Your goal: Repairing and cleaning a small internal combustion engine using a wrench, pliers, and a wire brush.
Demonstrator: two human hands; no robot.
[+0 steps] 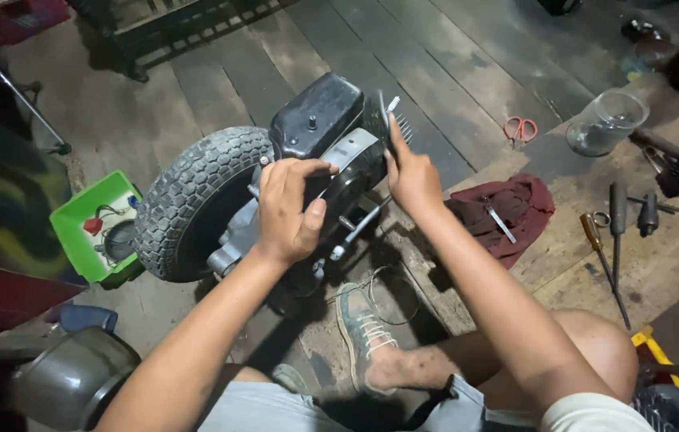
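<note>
The left hand (287,210) rests on the near side of a small engine unit (319,152), fingers curled over its grey housing, thumb pressed below; its grip is closed on the housing edge. The right hand (410,172) grips the unit's far right edge, fingers wrapped narrowly around a thin metal part there. The unit sits on a plank floor (451,72), with a knobby rubber wheel (191,200) touching its left side. Left of the wheel lies a green tray (75,232). To the right, a dark red rag (511,208) lies near the right forearm, with screwdrivers (607,248) beyond it, red-handled scissors (520,128) and a clear plastic jug (607,120) farther off.
</note>
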